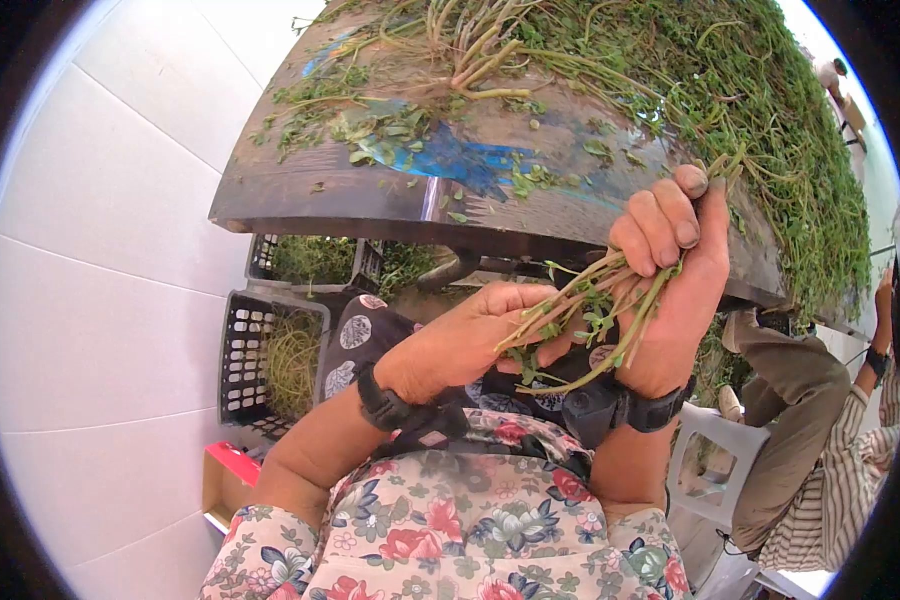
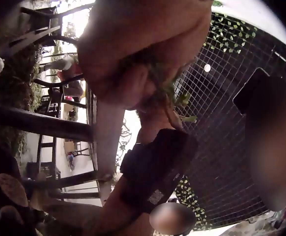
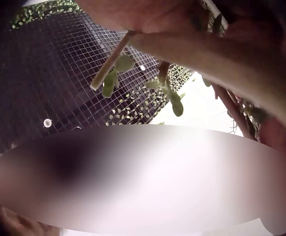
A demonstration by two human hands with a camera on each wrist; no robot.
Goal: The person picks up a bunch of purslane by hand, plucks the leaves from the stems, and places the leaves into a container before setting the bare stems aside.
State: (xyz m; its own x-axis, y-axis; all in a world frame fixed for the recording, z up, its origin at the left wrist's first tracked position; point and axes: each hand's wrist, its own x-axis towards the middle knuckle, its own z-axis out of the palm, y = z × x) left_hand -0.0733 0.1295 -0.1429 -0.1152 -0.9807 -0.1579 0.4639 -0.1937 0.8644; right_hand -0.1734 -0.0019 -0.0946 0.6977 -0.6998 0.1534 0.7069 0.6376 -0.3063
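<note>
Crates [image 1: 255, 355] of black plastic stand at nine o'clock under the table [image 1: 370, 195], with open white tiles beyond them. Just below the table's front edge, the left hand [image 1: 470, 335] curls its fingers round the lower ends of the stem bunch [image 1: 595, 310] at centre. At three o'clock the right hand [image 1: 675, 285] grips the same bunch, fingers wrapped tight.

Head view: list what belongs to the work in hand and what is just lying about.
In use: right hand, gripping the stem bundle; left hand, pinching its stems; greens pile on the table.
Lying about: black crate; white stool; seated person.
</note>
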